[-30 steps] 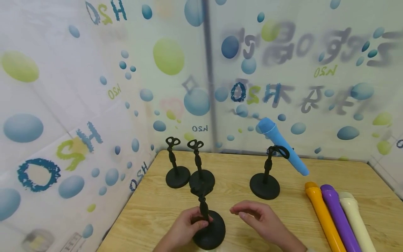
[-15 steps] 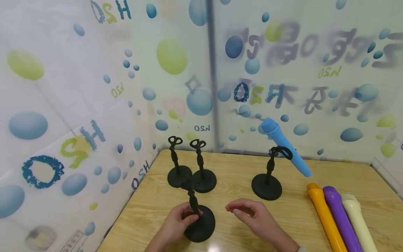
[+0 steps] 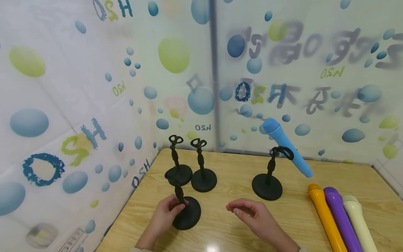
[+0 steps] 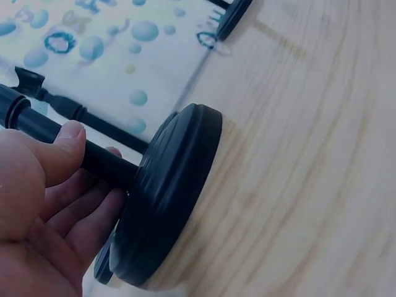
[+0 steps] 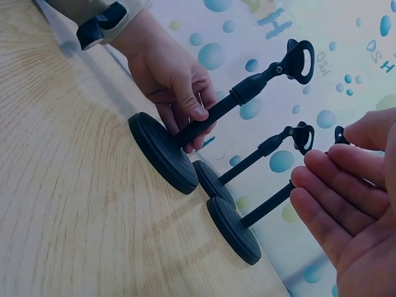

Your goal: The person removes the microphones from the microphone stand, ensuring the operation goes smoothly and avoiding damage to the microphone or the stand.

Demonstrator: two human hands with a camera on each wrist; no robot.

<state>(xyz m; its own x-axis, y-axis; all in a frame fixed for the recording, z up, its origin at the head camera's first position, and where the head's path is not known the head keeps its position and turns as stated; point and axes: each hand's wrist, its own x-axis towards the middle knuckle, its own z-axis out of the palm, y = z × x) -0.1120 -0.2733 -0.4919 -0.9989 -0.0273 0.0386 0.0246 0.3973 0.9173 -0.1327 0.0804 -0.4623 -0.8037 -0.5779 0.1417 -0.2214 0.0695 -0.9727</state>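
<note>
My left hand [image 3: 163, 214] grips the pole of a black microphone stand [image 3: 188, 216], low down near its round base. In the left wrist view the thumb lies along the near side of that pole [image 4: 110, 166], fingers behind it. The stand leans left in the head view; whether its base touches the table I cannot tell. Just behind it are two more black stands, a left one [image 3: 181, 175] and a right one [image 3: 204, 180], both upright with clips on top. My right hand [image 3: 256, 217] holds nothing, its fingers loosely bent, right of the gripped stand.
Farther right, another stand [image 3: 267, 187] carries a blue microphone [image 3: 289, 148], slanted in its clip. Orange [image 3: 325, 218], purple [image 3: 341, 217] and cream [image 3: 359, 220] microphones lie side by side at the right of the wooden table [image 3: 230, 175]. A patterned curtain [image 3: 176, 105] hangs behind.
My left hand has carried the gripped stand left and a little away from me, toward the two stands at the back left. The right hand has stayed almost in place.
</note>
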